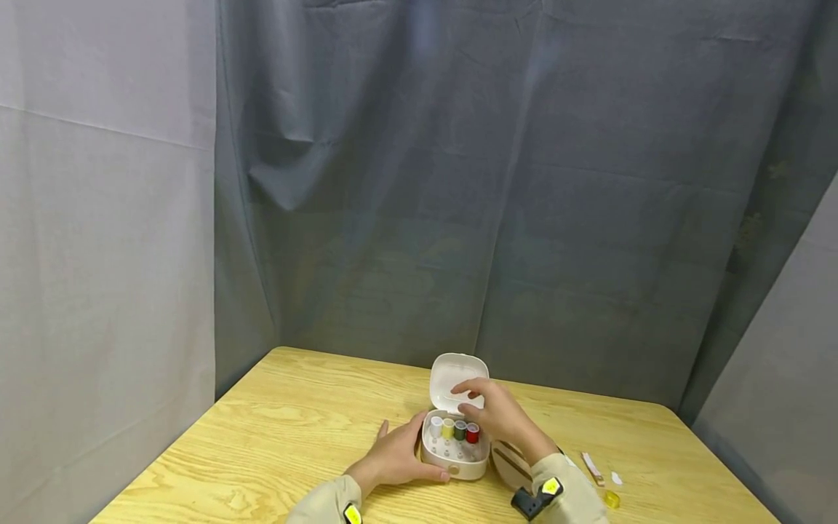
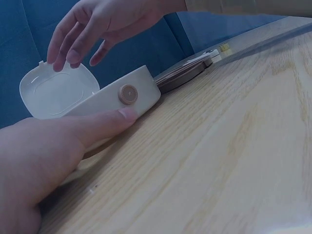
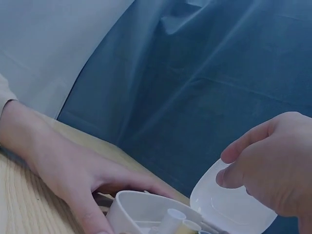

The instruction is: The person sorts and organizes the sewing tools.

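Note:
A small white sewing box (image 1: 468, 471) stands on the table with its lid (image 1: 450, 370) raised at the back. Inside it, a row holds a white thread spool (image 1: 436, 428), a yellow spool (image 1: 448, 430), a dark green spool (image 1: 460, 431) and a red spool (image 1: 473, 434); bare pegs show in front of them. My left hand (image 1: 393, 455) grips the box at its left, thumb along the front below the round brown button (image 2: 128, 94). Above the spools and before the lid hovers my right hand (image 1: 500, 415), fingers loosely bent, nothing visible between them.
Right of the box lies a flat brownish piece (image 1: 509, 466), partly behind my right forearm. Farther right are a narrow pale strip (image 1: 592, 468), a small white piece (image 1: 616, 478) and a yellow round item (image 1: 612, 499). Grey curtains (image 1: 458, 182) hang behind the wooden table (image 1: 262, 437).

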### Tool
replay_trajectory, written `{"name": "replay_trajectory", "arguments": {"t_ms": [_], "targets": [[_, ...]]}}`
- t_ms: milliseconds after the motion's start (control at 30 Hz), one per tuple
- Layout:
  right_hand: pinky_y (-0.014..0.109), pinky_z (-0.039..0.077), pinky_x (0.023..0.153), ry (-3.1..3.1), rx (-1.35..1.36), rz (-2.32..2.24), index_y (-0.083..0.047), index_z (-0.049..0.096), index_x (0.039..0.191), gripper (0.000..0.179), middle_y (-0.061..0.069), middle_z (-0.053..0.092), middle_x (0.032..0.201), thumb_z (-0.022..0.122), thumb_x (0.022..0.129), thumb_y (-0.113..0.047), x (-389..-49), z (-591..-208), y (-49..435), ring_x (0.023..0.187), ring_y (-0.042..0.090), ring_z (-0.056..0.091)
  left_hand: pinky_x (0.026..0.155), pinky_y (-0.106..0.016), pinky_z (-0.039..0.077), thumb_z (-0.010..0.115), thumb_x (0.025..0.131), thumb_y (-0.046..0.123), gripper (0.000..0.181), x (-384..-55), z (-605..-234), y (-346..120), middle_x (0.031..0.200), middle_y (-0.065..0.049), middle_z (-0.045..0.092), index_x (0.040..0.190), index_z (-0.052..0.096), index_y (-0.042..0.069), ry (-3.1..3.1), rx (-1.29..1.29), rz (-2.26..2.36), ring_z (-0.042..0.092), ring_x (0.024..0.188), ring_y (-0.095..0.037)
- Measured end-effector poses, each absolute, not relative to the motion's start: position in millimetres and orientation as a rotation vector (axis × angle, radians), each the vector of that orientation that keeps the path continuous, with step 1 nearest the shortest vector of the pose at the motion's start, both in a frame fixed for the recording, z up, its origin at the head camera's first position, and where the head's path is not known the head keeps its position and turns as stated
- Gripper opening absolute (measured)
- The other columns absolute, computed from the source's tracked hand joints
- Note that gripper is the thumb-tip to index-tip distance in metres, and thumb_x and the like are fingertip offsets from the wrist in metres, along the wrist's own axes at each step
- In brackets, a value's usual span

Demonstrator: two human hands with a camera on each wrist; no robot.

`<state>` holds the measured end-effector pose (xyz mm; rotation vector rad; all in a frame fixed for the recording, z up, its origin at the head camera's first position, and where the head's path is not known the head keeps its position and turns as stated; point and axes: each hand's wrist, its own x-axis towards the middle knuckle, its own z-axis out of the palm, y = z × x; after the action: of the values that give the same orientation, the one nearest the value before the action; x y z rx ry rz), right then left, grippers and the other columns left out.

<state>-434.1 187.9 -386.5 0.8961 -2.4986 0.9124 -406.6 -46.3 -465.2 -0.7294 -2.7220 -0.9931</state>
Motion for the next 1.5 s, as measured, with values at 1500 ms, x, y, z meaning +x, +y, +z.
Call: {"name": "replay_trajectory", "arguments": {"t_ms": [1500], "targets": [[0.053,0.056,0.084,-2.522,0.696,0.873,-0.007,0.066,0.132,0.045,0.018,0.07,0.117,0.081,0.09,-0.008,-434,-382,248,0.097,0.035,0.067,0.116,-0.073,0.009,0.084,0.07,0.072,0.122,-412,-470,-45,0.152,-0.006,0.053,0.161,0.033,0.009,-2.724,-0.716,-1.019,0.048,0.14,-0.026]]}}
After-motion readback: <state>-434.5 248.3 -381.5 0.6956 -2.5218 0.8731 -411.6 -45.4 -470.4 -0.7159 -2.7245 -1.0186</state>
